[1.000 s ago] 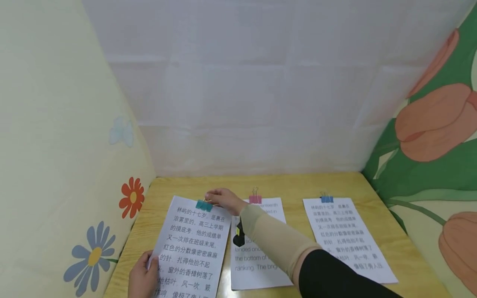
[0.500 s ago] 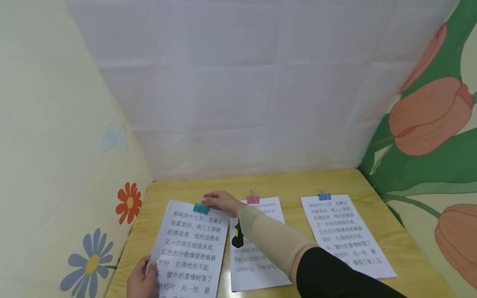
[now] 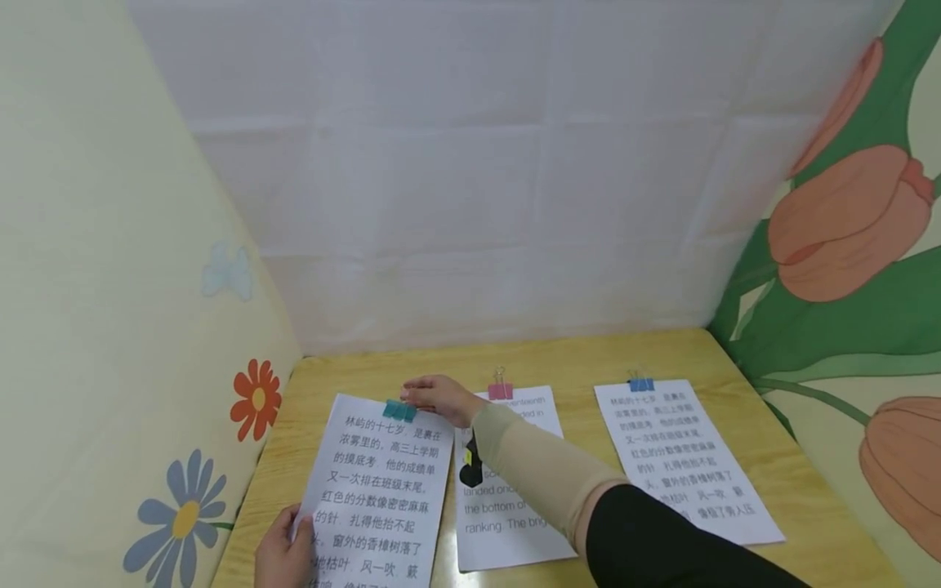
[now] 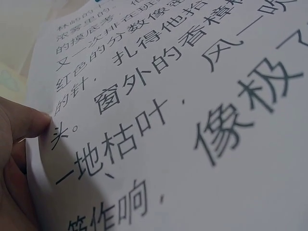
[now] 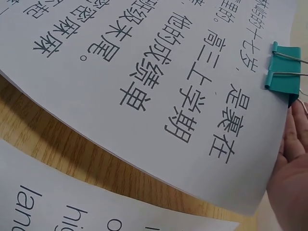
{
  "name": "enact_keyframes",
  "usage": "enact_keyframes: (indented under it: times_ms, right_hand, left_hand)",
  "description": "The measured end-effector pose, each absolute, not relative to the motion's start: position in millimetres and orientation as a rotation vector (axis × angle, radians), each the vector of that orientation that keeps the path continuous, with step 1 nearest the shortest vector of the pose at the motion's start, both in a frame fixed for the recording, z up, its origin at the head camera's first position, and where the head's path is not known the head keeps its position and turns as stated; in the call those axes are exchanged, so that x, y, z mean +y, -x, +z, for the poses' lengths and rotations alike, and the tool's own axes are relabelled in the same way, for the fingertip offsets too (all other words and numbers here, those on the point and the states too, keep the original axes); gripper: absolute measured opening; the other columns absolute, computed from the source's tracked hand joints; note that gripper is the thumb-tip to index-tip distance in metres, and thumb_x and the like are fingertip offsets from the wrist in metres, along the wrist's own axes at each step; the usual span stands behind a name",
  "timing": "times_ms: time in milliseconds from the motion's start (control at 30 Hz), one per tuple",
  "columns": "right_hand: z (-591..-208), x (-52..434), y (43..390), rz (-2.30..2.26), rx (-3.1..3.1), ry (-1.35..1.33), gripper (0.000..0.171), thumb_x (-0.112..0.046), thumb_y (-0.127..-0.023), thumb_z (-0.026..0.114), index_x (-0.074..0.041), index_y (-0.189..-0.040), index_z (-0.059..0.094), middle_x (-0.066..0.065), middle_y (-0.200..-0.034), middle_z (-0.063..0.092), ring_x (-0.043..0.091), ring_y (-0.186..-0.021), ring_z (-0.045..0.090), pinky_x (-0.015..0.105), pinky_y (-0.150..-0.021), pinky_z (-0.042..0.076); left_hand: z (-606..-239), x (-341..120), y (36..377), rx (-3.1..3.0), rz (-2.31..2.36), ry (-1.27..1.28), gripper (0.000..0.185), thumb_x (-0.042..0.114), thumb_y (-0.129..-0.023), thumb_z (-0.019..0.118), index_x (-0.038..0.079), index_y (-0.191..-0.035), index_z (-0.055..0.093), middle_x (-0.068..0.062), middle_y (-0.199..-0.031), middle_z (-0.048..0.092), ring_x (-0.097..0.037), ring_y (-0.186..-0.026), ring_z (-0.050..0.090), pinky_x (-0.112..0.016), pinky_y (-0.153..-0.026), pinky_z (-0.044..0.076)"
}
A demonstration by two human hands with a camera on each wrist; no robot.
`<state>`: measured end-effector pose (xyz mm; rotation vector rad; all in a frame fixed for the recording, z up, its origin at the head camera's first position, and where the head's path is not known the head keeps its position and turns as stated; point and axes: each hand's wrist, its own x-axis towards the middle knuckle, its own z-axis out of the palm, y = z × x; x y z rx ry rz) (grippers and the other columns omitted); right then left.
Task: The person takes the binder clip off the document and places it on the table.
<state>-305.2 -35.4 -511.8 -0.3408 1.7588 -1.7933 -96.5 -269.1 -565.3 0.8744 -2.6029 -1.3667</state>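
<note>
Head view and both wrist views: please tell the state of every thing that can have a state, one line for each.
Left paper stack: clipped at its top edge, lifted off the table near the clip.
Teal binder clip: clamped on the stack.
Right hand: at the teal clip; grip unclear.
Left hand: holds the stack's left edge.
Middle stack: flat, pink clip on it.
Right stack: flat, blue clip on it.

Left sheet: white paper w/ large black Chinese print, lying lengthwise at the left of the tabletop, slightly angled; far edge lifted a bit off the wood in the right wrist view. Teal binder clip clamped on its top edge, approx. mid-width, both wire handles folded flat onto the page.
</note>
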Motion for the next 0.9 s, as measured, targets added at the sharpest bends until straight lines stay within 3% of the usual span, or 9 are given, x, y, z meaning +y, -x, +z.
enact_keyframes:
  times_ms: [233,333,533,900]
  right_hand:
    - [-507.7,-38.0,303.1,-1.827,1.879,0.298,0.045,-0.020,-0.101,0.070,0.004,-0.137,0.060,0.015,-0.125,0.070,0.023,-0.113,0.068,0.036,-0.101,0.052]
    - [-507.6,-40.2,301.5,-1.825,1.934,0.301,0.039,-0.020,-0.100,0.071,0.002,-0.131,0.064,0.009,-0.116,0.073,0.021,-0.107,0.069,0.035,-0.097,0.054]
    - [-511.4,-41.5,298.2,-1.796,1.961,0.331,0.034,-0.022,-0.101,0.070,0.000,-0.127,0.066,0.006,-0.112,0.073,0.018,-0.104,0.069,0.033,-0.094,0.055]
    - [-515.6,-39.3,301.1,-1.817,2.004,0.323,0.027,-0.024,-0.101,0.070,-0.002,-0.117,0.067,0.006,-0.106,0.073,0.019,-0.098,0.070,0.035,-0.093,0.056]
  left_hand:
    - [-563.9,-266.2,101.3,-2.594,-1.339,-0.836,0.035,0.009,-0.106,0.049,-0.010,-0.135,0.054,-0.027,-0.112,0.065,-0.029,-0.085,0.062,-0.034,-0.068,0.049]
    - [-564.2,-265.9,101.3,-2.590,-1.341,-0.846,0.035,0.009,-0.107,0.048,-0.010,-0.135,0.054,-0.027,-0.111,0.065,-0.028,-0.084,0.062,-0.034,-0.067,0.049]
    - [-565.0,-266.0,95.6,-2.600,-1.357,-0.869,0.034,0.009,-0.107,0.047,-0.011,-0.135,0.052,-0.026,-0.106,0.064,-0.025,-0.077,0.061,-0.031,-0.057,0.046]
    - [-565.2,-263.2,98.2,-2.584,-1.367,-0.872,0.033,0.009,-0.108,0.046,-0.009,-0.135,0.053,-0.025,-0.109,0.065,-0.025,-0.079,0.062,-0.032,-0.059,0.048]
